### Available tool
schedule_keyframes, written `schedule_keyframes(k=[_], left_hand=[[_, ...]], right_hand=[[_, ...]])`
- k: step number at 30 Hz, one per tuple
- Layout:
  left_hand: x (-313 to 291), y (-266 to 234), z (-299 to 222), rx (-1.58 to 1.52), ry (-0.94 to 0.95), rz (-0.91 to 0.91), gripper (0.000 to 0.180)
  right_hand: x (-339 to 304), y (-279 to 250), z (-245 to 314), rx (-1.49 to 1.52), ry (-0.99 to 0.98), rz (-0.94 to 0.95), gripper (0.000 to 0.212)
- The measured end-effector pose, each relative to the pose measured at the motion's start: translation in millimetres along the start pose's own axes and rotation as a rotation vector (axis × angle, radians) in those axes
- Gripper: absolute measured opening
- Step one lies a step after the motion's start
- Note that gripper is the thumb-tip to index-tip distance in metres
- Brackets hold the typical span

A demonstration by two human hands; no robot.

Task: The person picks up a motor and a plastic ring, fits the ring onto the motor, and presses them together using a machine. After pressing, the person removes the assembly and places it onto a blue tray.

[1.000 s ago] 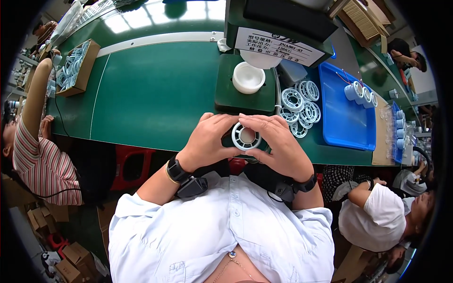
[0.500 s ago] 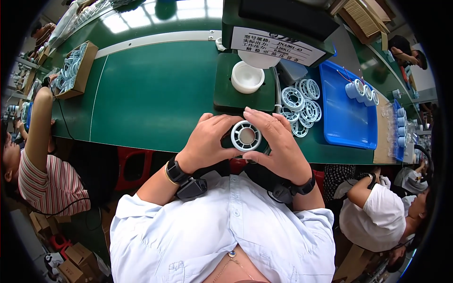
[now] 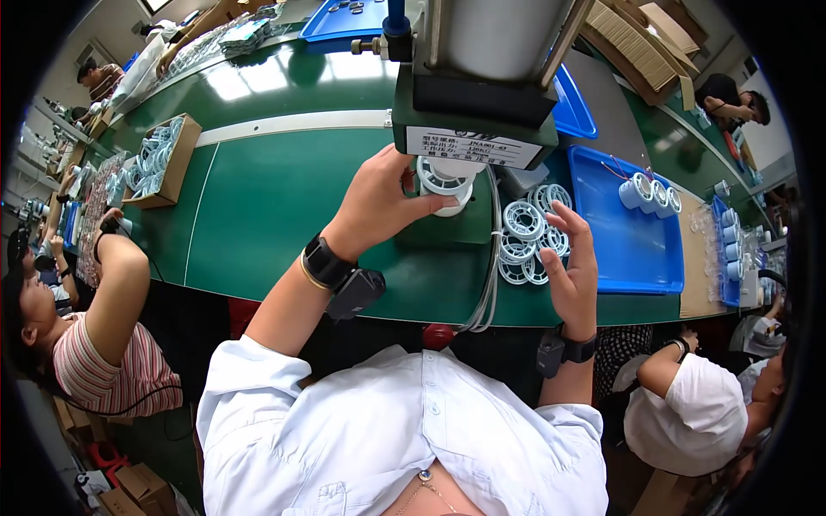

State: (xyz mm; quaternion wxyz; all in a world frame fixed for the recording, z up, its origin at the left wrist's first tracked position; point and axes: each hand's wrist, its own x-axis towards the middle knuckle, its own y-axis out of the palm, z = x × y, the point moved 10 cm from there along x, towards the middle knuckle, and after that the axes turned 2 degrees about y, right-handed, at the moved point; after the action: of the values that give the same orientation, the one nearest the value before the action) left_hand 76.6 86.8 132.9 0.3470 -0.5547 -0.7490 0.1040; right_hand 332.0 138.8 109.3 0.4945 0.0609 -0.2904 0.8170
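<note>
My left hand (image 3: 374, 206) is closed round a pale spoked round part (image 3: 441, 181), thumb along its near side. The part is at the white cup (image 3: 456, 206) of a bench press (image 3: 482, 129), under the press head. Its far side is hidden by the head, and whether it is seated in the cup I cannot tell. My right hand (image 3: 575, 279) holds nothing, fingers apart and thumb raised. It is just right of a pile of pale blue spoked rings (image 3: 523, 221) on the green table.
A blue tray (image 3: 637, 286) with several white round parts (image 3: 637, 191) lies right of the rings. Grey cables (image 3: 492, 284) hang past the table edge near a red knob (image 3: 438, 335). A cardboard box (image 3: 182, 163) of rings is at left. People sit on both sides.
My left hand has carried the spoked part forward, away from my body, to the cup under the press head. My right hand has let go and moved right, towards the ring pile.
</note>
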Motion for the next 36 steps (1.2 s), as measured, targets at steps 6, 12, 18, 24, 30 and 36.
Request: schedule_keyframes(k=[6, 12, 18, 24, 30, 36], left_hand=[[9.1, 8.8, 6.4, -0.113, -0.055, 0.051, 0.048], [8.8, 13.7, 14.4, -0.057, -0.056, 0.128, 0.053], [2.5, 15.1, 22.2, 0.079, 0.022, 0.174, 0.057], [-10.0, -28.2, 75.6, -0.181, 0.008, -0.051, 0.047], [-8.9, -11.1, 100.7, 0.329, -0.122, 0.204, 0.04], [-16.7, 7.1, 103.6, 0.543, -0.061, 0.256, 0.042]], right_hand=[[16.5, -8.1, -11.4, 0.028, 0.019, 0.0, 0.055], [51.3, 2.5, -7.6, -0.237, 0.004, 0.138, 0.048], [64.7, 34.8, -16.5, -0.666, -0.155, 0.23, 0.036], [61.8, 49.0, -15.4, -0.767, -0.174, 0.241, 0.03], [76.8, 46.7, 2.8, -0.776, -0.199, 0.241, 0.03], [90.5, 91.9, 51.0, -0.205, -0.229, 0.292, 0.053]])
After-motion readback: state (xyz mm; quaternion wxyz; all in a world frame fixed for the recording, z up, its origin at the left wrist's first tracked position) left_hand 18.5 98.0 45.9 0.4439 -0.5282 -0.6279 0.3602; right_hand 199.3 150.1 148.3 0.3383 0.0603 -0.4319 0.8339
